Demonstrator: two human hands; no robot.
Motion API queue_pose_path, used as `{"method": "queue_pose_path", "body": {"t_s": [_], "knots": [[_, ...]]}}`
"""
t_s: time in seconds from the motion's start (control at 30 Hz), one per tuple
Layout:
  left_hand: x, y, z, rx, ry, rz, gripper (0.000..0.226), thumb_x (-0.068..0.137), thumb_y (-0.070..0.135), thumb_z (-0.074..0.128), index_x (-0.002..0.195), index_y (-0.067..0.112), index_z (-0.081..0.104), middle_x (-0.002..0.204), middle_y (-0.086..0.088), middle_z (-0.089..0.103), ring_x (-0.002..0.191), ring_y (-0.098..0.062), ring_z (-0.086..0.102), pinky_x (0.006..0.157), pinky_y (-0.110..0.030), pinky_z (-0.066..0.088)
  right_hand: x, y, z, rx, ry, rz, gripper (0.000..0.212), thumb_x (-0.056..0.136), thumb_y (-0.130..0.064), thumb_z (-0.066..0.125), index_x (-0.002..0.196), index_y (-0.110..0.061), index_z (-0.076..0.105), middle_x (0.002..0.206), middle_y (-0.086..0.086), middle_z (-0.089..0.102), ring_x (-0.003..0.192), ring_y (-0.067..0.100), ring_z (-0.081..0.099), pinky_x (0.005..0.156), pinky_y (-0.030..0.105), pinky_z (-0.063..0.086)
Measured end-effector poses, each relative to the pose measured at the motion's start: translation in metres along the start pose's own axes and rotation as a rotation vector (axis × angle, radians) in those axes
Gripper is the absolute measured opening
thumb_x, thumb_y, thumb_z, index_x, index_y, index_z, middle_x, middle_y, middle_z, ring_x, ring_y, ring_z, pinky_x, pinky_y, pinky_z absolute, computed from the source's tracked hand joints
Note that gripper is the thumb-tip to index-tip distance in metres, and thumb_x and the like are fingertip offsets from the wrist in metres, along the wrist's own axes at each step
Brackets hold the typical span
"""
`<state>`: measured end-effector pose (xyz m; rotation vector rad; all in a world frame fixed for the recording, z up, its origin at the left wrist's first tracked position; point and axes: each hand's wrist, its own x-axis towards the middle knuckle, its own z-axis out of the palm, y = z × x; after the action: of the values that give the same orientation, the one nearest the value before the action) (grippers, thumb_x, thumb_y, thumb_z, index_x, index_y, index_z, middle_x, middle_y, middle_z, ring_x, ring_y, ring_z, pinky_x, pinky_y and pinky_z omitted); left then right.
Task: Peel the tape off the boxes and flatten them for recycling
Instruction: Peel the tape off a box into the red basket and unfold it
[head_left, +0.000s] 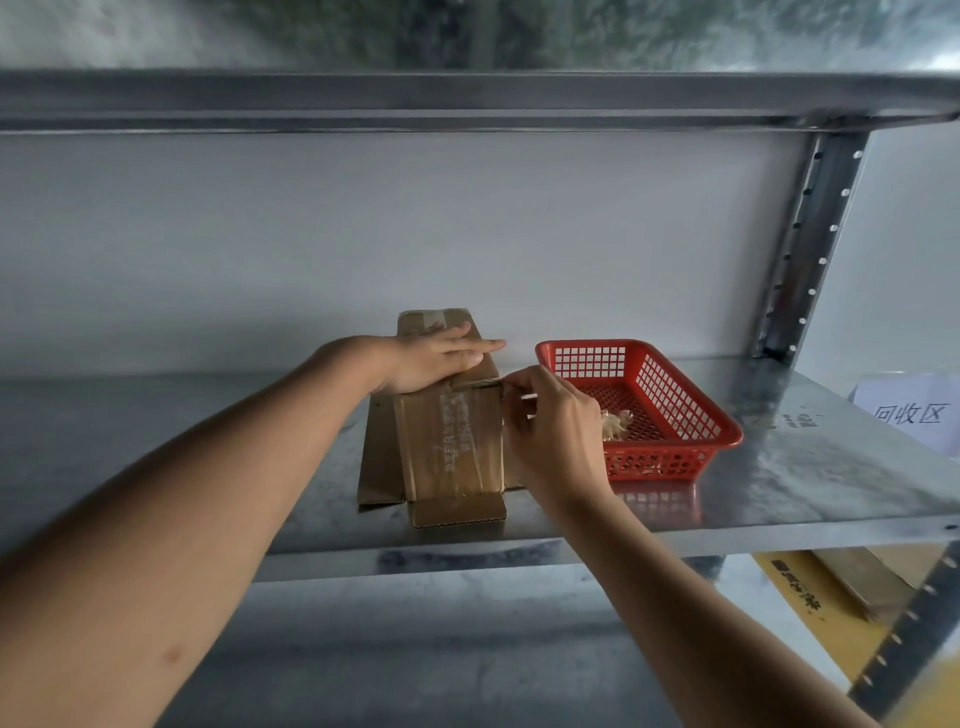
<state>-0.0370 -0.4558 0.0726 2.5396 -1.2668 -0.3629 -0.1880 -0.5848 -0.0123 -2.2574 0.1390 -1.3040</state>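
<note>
A metal shelf (779, 467) carries the cardboard box (449, 436) under both hands. Left hand (436, 358) presses flat on it; right hand (550, 431) pinches the clear tape (475, 385). Just right: a red basket (675, 395) holding tape scraps (615, 423).

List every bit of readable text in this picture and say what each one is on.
"回收区": black characters on the white paper sign at the right end of the metal shelf.
Pale print on the tape running along the flattened cardboard box: too faint to read.
Small dark print on the shelf beside the red basket: too blurred to read.
Black characters on the yellow sheet on the lower level: too blurred to read.
</note>
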Motion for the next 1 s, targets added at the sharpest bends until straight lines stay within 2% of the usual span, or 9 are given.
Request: {"method": "queue_pose_path", "body": {"t_s": [0.13,0.23,0.27,0.43,0.53,0.63,0.73,0.87,1.0], "knots": [[0.000,-0.001,0.000,-0.024,0.014,-0.001,0.039,0.109,0.055,0.027,0.146,0.067,0.033,0.172,0.015,-0.003,0.157,-0.019,-0.017,0.126,-0.059,-0.006,0.002,0.005,0.002,-0.025,-0.045,0.004,0.008,0.093,-0.014,0.067,0.100,-0.012,0.068,0.114,0.009,0.073,0.079,0.022,0.071,0.067,0.039,0.057],[0.002,-0.004,0.001,-0.028,0.022,0.002,0.037,0.108,0.057,0.027,0.141,0.072,0.033,0.172,0.016,-0.002,0.158,-0.019,-0.015,0.126,-0.059,-0.004,0.006,0.009,0.001,-0.057,-0.095,-0.022,0.009,0.092,-0.011,0.065,0.100,-0.015,0.064,0.106,0.003,0.071,0.077,0.020,0.067,0.058,0.028,0.045],[0.004,-0.005,0.001,-0.032,0.023,0.003,0.035,0.108,0.058,0.027,0.137,0.075,0.034,0.172,0.016,-0.002,0.158,-0.019,-0.014,0.126,-0.059,-0.003,0.009,0.011,0.000,-0.063,-0.119,-0.038,0.009,0.093,-0.010,0.065,0.100,-0.015,0.062,0.104,0.002,0.069,0.076,0.020,0.066,0.058,0.029,0.044],[0.013,-0.012,0.004,-0.072,0.025,-0.003,0.031,0.104,0.065,0.030,0.126,0.085,0.036,0.171,0.019,-0.001,0.157,-0.016,-0.016,0.126,-0.060,-0.004,0.023,0.015,-0.006,-0.065,-0.209,-0.120,0.008,0.101,-0.013,0.058,0.107,-0.008,0.060,0.106,0.008,0.064,0.079,0.026,0.067,0.064,0.046,0.057],[0.014,-0.011,0.005,-0.162,0.016,-0.025,0.027,0.103,0.067,0.036,0.121,0.086,0.040,0.170,0.021,-0.002,0.157,-0.014,-0.016,0.127,-0.059,-0.002,0.027,0.017,-0.009,0.044,-0.166,-0.048,0.008,0.104,-0.012,0.056,0.106,-0.008,0.062,0.106,0.004,0.067,0.077,0.020,0.074,0.068,0.045,0.061],[0.013,-0.012,0.003,-0.070,0.012,0.003,0.033,0.100,0.071,0.028,0.129,0.084,0.034,0.171,0.019,-0.003,0.157,-0.015,-0.017,0.126,-0.059,-0.004,0.031,0.019,-0.012,0.252,-0.217,0.106,0.010,0.102,-0.009,0.062,0.106,-0.012,0.070,0.100,-0.002,0.075,0.074,0.011,0.077,0.070,0.037,0.065],[0.009,-0.012,0.001,-0.019,0.000,0.028,0.036,0.098,0.072,0.024,0.130,0.085,0.029,0.171,0.020,-0.002,0.157,-0.014,-0.015,0.126,-0.057,-0.007,0.030,0.022,-0.015,0.479,-0.298,0.243,0.019,0.098,-0.002,0.066,0.110,-0.012,0.076,0.097,-0.001,0.079,0.079,0.013,0.078,0.073,0.030,0.065],[0.006,-0.009,-0.003,-0.054,-0.028,0.039,0.039,0.105,0.061,0.030,0.142,0.071,0.032,0.171,0.018,0.001,0.157,-0.012,-0.013,0.127,-0.050,-0.008,0.024,0.022,-0.013,0.555,-0.250,0.282,0.025,0.090,0.008,0.071,0.109,-0.007,0.078,0.088,-0.001,0.080,0.079,0.016,0.078,0.073,0.026,0.063],[0.005,-0.009,-0.005,-0.084,-0.025,0.057,0.039,0.107,0.055,0.034,0.145,0.064,0.037,0.171,0.016,0.005,0.157,-0.010,-0.010,0.127,-0.046,-0.008,0.023,0.021,-0.008,0.532,-0.196,0.257,0.025,0.089,0.009,0.072,0.106,-0.008,0.079,0.084,-0.007,0.079,0.077,0.014,0.078,0.072,0.025,0.063]]}}
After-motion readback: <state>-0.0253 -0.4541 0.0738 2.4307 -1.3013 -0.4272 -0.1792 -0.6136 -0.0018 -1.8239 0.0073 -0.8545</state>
